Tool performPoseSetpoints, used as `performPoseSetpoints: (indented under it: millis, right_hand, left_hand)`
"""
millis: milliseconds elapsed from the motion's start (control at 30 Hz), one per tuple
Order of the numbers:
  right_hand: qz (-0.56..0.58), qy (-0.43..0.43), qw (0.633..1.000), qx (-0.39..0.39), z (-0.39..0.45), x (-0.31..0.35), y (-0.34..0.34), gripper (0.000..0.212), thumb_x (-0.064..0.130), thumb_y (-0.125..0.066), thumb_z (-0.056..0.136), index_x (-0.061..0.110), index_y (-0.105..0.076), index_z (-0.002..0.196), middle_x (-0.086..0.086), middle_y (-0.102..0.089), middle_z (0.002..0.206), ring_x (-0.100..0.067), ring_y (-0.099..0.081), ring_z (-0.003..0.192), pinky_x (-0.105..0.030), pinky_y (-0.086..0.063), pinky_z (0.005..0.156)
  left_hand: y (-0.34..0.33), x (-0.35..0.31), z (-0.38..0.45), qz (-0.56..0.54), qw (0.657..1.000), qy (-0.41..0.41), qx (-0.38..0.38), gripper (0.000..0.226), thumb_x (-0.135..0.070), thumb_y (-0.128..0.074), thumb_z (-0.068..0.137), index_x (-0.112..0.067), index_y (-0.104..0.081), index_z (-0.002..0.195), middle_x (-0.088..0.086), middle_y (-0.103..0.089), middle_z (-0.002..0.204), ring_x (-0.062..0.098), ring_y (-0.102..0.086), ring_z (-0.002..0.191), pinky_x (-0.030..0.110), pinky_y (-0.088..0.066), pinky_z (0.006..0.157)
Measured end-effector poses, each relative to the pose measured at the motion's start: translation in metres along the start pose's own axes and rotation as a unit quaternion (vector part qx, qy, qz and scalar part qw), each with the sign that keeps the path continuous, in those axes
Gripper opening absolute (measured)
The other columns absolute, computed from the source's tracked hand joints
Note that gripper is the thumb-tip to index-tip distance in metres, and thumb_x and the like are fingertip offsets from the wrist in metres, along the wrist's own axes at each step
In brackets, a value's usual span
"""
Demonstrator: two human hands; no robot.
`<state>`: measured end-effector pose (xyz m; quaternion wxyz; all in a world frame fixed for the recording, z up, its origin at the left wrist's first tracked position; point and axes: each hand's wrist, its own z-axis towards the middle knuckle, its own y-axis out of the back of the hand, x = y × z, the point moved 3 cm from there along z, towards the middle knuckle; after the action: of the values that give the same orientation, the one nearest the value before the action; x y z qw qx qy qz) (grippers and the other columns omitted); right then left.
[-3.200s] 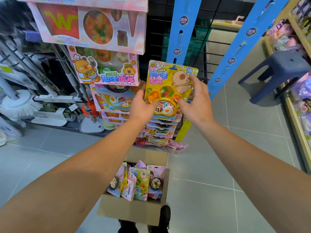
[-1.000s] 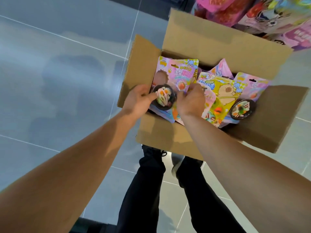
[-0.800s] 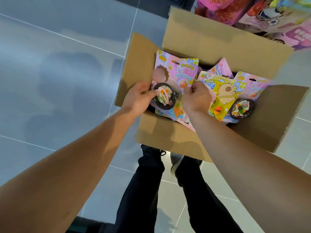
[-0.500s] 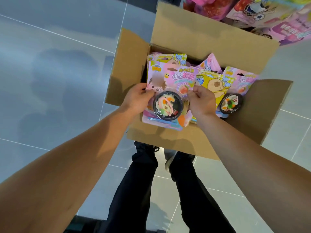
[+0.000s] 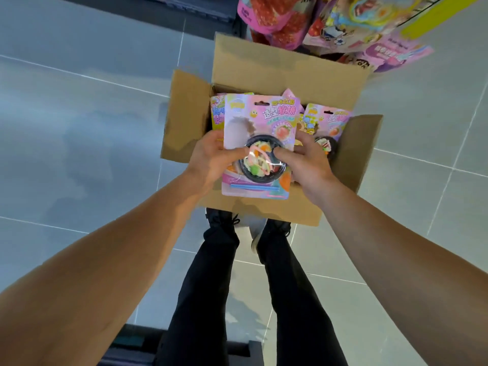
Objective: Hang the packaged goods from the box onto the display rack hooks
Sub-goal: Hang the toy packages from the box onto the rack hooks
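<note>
Lifted clear since a moment ago, the pink packet (image 5: 260,143) now sits above the open cardboard box (image 5: 266,210), your left hand (image 5: 214,157) and right hand (image 5: 306,159) each clamped on a side edge, thumbs pressing its clear bowl blister.

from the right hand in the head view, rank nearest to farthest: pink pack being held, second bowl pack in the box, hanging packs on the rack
1. pink pack: held in the right hand.
2. second bowl pack: in the box, just beyond.
3. hanging packs: on the rack, top of view.
</note>
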<state>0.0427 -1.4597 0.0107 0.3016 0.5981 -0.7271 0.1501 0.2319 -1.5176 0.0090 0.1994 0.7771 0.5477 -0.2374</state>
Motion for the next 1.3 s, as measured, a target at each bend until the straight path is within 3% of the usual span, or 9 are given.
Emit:
performPoseSetpoints:
  millis: [167, 267, 400, 600, 767, 900, 1000, 1133, 1300]
  right_hand:
    - [0.016, 0.034, 0.999, -0.005, -0.077, 0.067, 0.033, 0.040, 0.020, -0.077, 0.080, 0.026, -0.062, 0.117, -0.002, -0.072, 0.101, -0.020, -0.072, 0.089, -0.032, -0.054, 0.063]
    - [0.028, 0.063, 0.998, -0.012, -0.135, 0.122, 0.055, 0.035, 0.018, -0.077, 0.079, 0.028, -0.064, 0.110, -0.003, -0.072, 0.095, -0.019, -0.072, 0.080, -0.025, -0.051, 0.053]
    - [0.039, 0.102, 0.993, -0.035, -0.200, 0.180, 0.081, 0.044, 0.022, -0.076, 0.074, 0.024, -0.064, 0.116, -0.006, -0.074, 0.101, -0.022, -0.073, 0.089, -0.037, -0.059, 0.072]
    - [0.065, 0.169, 0.982, -0.060, -0.286, 0.258, 0.110, 0.029, 0.012, -0.073, 0.085, 0.022, -0.061, 0.109, 0.002, -0.070, 0.092, -0.012, -0.072, 0.080, -0.021, -0.051, 0.055]
    - [0.062, 0.212, 0.972, -0.075, -0.333, 0.300, 0.125, 0.054, 0.026, -0.081, 0.070, 0.020, -0.059, 0.118, -0.007, -0.070, 0.102, -0.024, -0.072, 0.090, -0.038, -0.058, 0.071]
    - [0.063, 0.242, 0.965, -0.082, -0.356, 0.323, 0.142, 0.043, 0.013, -0.077, 0.081, 0.018, -0.057, 0.119, -0.006, -0.071, 0.100, -0.023, -0.072, 0.087, -0.030, -0.053, 0.062]
    - [0.062, 0.255, 0.961, -0.092, -0.366, 0.339, 0.156, 0.044, 0.018, -0.078, 0.080, 0.019, -0.058, 0.120, -0.006, -0.071, 0.101, -0.023, -0.071, 0.089, -0.034, -0.055, 0.067]
    - [0.047, 0.271, 0.956, -0.102, -0.371, 0.363, 0.179, 0.085, 0.049, -0.080, 0.055, 0.023, -0.053, 0.131, -0.007, -0.068, 0.114, -0.025, -0.070, 0.100, -0.050, -0.057, 0.087]
    - [0.038, 0.295, 0.949, -0.102, -0.369, 0.383, 0.217, 0.065, 0.041, -0.078, 0.064, 0.029, -0.057, 0.124, -0.003, -0.069, 0.110, -0.022, -0.070, 0.098, -0.051, -0.056, 0.088]
  left_hand:
    - [-0.012, -0.076, -0.082, 0.029, 0.999, -0.038, 0.002, 0.039, -0.021, -0.085, 0.069, -0.025, -0.060, 0.098, 0.004, -0.070, 0.095, 0.023, -0.069, 0.085, 0.036, -0.056, 0.074]
    - [-0.016, -0.128, -0.140, 0.042, 0.996, -0.077, 0.010, 0.061, -0.038, -0.085, 0.053, -0.022, -0.060, 0.106, 0.009, -0.071, 0.105, 0.024, -0.070, 0.095, 0.040, -0.057, 0.082]
    - [-0.022, -0.191, -0.201, 0.060, 0.988, -0.142, 0.018, 0.041, -0.022, -0.085, 0.071, -0.020, -0.058, 0.103, 0.005, -0.072, 0.100, 0.014, -0.070, 0.085, 0.034, -0.056, 0.075]
    - [-0.024, -0.279, -0.285, 0.089, 0.968, -0.232, 0.030, 0.034, -0.022, -0.083, 0.075, -0.018, -0.059, 0.099, 0.006, -0.072, 0.093, 0.015, -0.067, 0.077, 0.034, -0.057, 0.072]
    - [-0.028, -0.321, -0.333, 0.101, 0.955, -0.273, 0.053, 0.038, -0.022, -0.080, 0.080, -0.012, -0.058, 0.109, 0.009, -0.071, 0.102, 0.019, -0.068, 0.085, 0.035, -0.056, 0.074]
    - [-0.037, -0.353, -0.360, 0.108, 0.944, -0.305, 0.059, 0.032, -0.021, -0.080, 0.079, -0.024, -0.056, 0.100, 0.000, -0.068, 0.097, 0.017, -0.067, 0.086, 0.037, -0.057, 0.082]
    - [-0.048, -0.375, -0.376, 0.121, 0.937, -0.324, 0.048, 0.038, -0.023, -0.081, 0.078, -0.018, -0.056, 0.107, 0.000, -0.067, 0.095, 0.015, -0.065, 0.082, 0.035, -0.055, 0.079]
    - [-0.067, -0.401, -0.386, 0.137, 0.929, -0.342, 0.022, 0.044, -0.027, -0.083, 0.075, -0.013, -0.059, 0.110, 0.005, -0.070, 0.097, 0.020, -0.065, 0.082, 0.041, -0.054, 0.080]
    - [-0.101, -0.428, -0.392, 0.146, 0.921, -0.362, 0.003, 0.037, -0.032, -0.082, 0.076, -0.027, -0.059, 0.104, 0.003, -0.067, 0.101, 0.023, -0.066, 0.093, 0.042, -0.053, 0.084]
